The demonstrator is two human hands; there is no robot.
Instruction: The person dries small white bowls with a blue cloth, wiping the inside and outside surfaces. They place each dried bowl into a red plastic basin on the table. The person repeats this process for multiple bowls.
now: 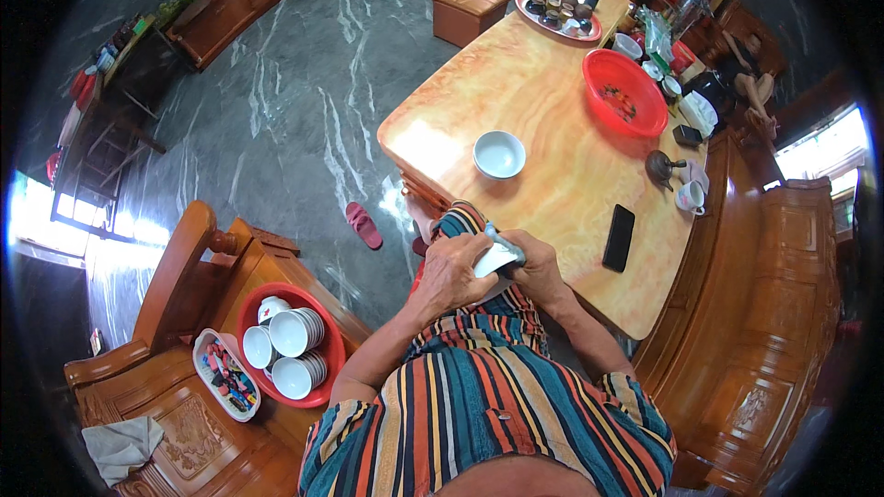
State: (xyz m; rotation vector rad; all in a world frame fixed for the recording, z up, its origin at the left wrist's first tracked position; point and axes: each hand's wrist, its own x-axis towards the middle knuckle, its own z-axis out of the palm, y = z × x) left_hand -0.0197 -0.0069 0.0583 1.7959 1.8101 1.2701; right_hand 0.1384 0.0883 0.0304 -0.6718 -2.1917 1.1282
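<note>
Above my lap, beside the table's near corner, both hands are closed round a white bowl (490,262) held tilted. My left hand (451,269) grips its left side, fingers bent over the rim. A bluish-grey cloth (503,245) is bunched against the bowl, and my right hand (540,267) presses it there with curled fingers. Much of the bowl is hidden by my hands and the cloth. Another white bowl (499,156) stands upright on the marbled table (451,110), just ahead of my hands.
Stacked white bowls (293,333) fill a red basin (335,377) on the wooden bench at left, beside a white tub (250,409) of small colourful items. On the table are a black phone (618,237), a red basin (599,69), a teapot (659,166), a mug (690,198) and a tray (527,2).
</note>
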